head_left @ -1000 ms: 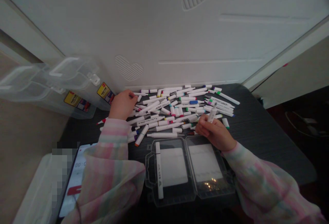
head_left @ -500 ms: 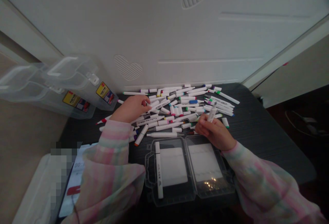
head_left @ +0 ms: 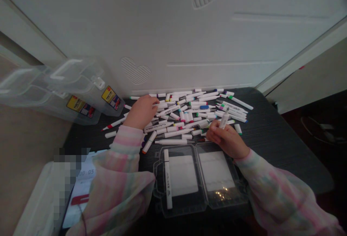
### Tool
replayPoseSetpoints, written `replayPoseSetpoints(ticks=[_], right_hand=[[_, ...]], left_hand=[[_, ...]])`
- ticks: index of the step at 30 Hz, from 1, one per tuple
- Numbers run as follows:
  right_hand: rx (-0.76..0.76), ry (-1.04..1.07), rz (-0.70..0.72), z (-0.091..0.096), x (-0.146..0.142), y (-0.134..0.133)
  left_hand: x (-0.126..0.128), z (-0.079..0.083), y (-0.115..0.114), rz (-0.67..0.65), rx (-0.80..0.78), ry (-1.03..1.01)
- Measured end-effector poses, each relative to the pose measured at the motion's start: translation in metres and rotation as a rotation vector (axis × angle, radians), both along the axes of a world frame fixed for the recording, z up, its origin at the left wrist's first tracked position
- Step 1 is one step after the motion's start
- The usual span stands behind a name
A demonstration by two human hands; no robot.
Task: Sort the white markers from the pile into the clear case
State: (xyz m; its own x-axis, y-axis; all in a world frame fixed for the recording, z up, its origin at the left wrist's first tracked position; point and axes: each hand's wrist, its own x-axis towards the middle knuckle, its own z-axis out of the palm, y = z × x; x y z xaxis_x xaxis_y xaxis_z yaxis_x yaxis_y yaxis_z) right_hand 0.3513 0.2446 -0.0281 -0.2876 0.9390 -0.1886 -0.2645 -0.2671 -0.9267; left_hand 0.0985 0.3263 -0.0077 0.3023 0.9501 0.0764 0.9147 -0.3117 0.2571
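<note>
My right hand (head_left: pixel 229 138) is closed around a white marker (head_left: pixel 224 119), held upright with its grey end pointing up. It hovers over the right front edge of the marker pile. My left hand (head_left: pixel 142 111) reaches over the pile's left side, thumb and forefinger apart; the other fingers are partly hidden. Nothing shows in it. White markers and loose caps lie jumbled below, among them an orange-ended marker (head_left: pixel 149 142) and an uncapped red-tipped marker (head_left: pixel 113 123). In front is an open clear plastic case (head_left: pixel 202 178), with one capped white marker (head_left: pixel 167 180) lying along its left side.
Two clear plastic boxes (head_left: pixel 81 84) with yellow labels stand at the left against the white panel (head_left: pixel 173 30). A phone or tablet (head_left: pixel 78 189) lies partly under my left sleeve. The dark table (head_left: pixel 287 149) extends to the right.
My left hand has moved slightly right and away from me over the pile, uncovering markers at the left. My right hand stays nearly still with its marker.
</note>
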Motion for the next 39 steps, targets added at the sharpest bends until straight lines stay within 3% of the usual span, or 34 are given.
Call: replayPoseSetpoints(ticks=[22,28,39], right_hand=[[0.004,-0.018,0.006,0.001,-0.002,0.0],[0.004,-0.001,0.005,0.001,-0.001,0.0],[0.012,-0.041,-0.005,0.002,-0.002,0.0]], left_hand=[[0.018,-0.001,-0.007,-0.095,-0.066,0.032],[0.019,0.001,-0.009,-0.065,-0.038,-0.015],[0.026,0.011,-0.013,-0.135,0.079,-0.231]])
